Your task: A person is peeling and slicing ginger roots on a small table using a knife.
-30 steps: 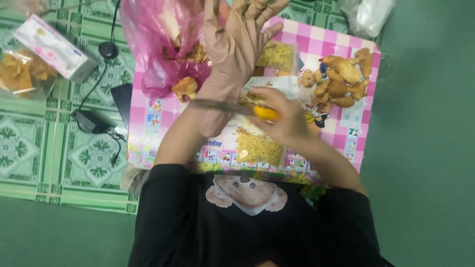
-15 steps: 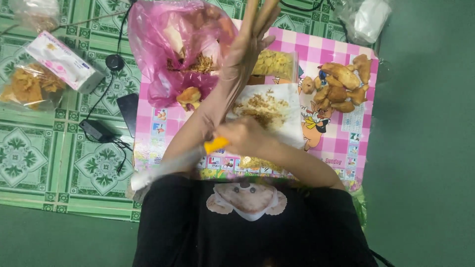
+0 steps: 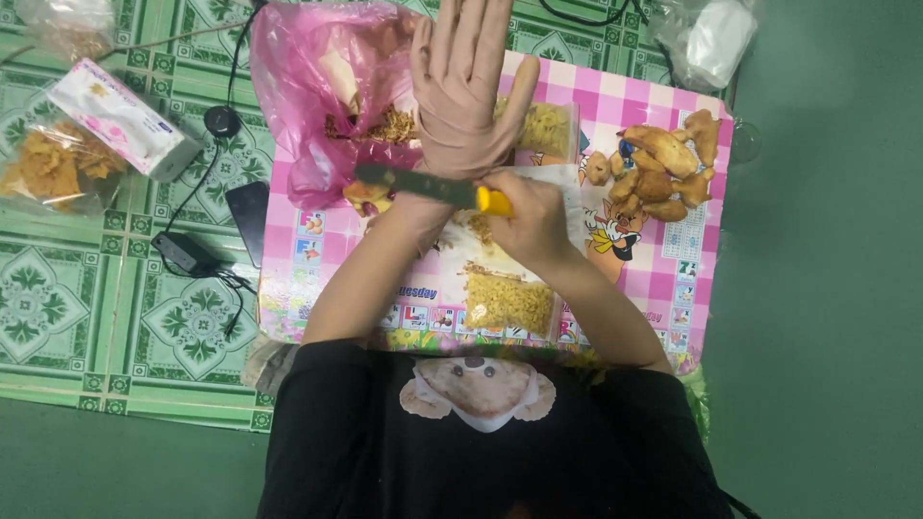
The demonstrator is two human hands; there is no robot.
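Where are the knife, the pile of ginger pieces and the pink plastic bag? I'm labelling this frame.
knife (image 3: 413, 185), head view, on the middle of the blade.
pile of ginger pieces (image 3: 659, 163), head view, on its middle.
pink plastic bag (image 3: 298, 77), head view, on its left wall.

The scene is evenly and fairly brightly lit, with soft light from above and no hard shadows; only faint shade sits under the forearms at the middle of the frame. The pink plastic bag (image 3: 322, 86) at upper centre shows pale glare on its creases, and the clear bag (image 3: 711, 38) at upper right shines white. Colours look slightly washed. Detail is soft overall, with mild compression smear. The black shirt (image 3: 481, 452) along the bottom edge is dark and nearly featureless.
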